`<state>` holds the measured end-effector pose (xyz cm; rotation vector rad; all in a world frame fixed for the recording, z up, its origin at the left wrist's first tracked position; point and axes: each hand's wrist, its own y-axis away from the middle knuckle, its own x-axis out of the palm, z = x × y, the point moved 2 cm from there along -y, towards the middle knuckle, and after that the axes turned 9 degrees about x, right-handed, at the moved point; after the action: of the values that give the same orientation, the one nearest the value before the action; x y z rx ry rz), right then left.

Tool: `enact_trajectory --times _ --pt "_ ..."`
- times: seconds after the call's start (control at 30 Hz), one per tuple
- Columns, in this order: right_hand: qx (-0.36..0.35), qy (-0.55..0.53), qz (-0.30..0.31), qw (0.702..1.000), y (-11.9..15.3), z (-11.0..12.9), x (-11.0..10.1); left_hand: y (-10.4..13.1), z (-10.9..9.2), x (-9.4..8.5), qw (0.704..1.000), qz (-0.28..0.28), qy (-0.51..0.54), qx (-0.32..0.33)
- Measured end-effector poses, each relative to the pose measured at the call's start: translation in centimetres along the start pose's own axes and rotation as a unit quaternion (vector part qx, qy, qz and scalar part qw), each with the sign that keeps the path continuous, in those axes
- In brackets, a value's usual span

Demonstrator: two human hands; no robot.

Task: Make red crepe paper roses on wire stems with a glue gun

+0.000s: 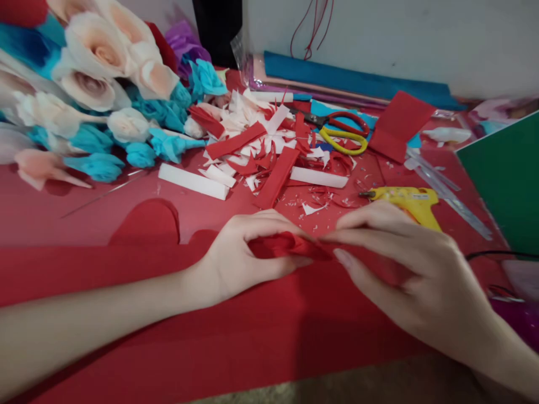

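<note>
My left hand (pixel 244 252) is closed around a rolled piece of red crepe paper (pixel 284 244), its thumb below and fingers above. The paper's narrow end points right, toward my right hand (pixel 404 269). My right fingertips are at or very near that end, and I cannot tell whether they touch it. A gap shows between the right thumb and fingers, with nothing visible held there. Rounded red paper cutouts (pixel 147 221) lie beyond my left wrist. Underneath both hands spreads a large red sheet (pixel 252 331).
Paper flowers (pixel 96 47) crowd the back left. Paper scraps (pixel 252 140) are heaped mid-table, with scissors (pixel 345 132) behind. A yellow glue gun (pixel 404 199) lies beyond my right hand, near clear glue sticks (pixel 455 196). A green board (pixel 509 179) stands at right.
</note>
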<state>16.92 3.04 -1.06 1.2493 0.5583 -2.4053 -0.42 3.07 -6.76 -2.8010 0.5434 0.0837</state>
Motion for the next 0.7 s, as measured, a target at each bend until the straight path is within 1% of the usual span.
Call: enact_trajectory --times 0.03,0.1,0.17,0.3,0.43,0.53,0.6,0.7 --pt "0.007 -0.026 0.030 0.999 -0.1 -0.1 0.1 0.0 0.0 0.0 1.000 -0.003 0.001 -0.003" --pt "0.024 -0.076 0.071 0.994 -0.2 -0.3 0.4 0.0 -0.2 0.1 1.000 -0.003 0.006 -0.006" --pt "0.046 -0.106 0.087 0.989 -0.3 -0.3 0.6 0.1 -0.3 0.1 0.999 -0.006 0.021 -0.024" --pt "0.089 -0.154 0.084 0.981 -0.2 -0.2 0.8 0.1 -0.6 0.3 0.992 -0.045 0.087 -0.082" --pt "0.106 -0.189 0.071 0.974 0.1 0.2 0.6 0.3 -1.4 0.6 0.990 -0.061 0.116 -0.059" --pt "0.100 -0.204 0.053 0.973 0.4 0.5 0.4 0.6 -1.9 0.8 0.989 -0.080 0.115 -0.053" --pt "0.094 -0.210 0.056 0.971 0.6 0.7 0.3 0.8 -2.2 0.9 0.987 -0.089 0.119 -0.057" --pt "0.088 -0.214 0.076 0.970 0.8 1.0 0.2 1.0 -2.6 1.0 0.988 -0.087 0.112 -0.064"
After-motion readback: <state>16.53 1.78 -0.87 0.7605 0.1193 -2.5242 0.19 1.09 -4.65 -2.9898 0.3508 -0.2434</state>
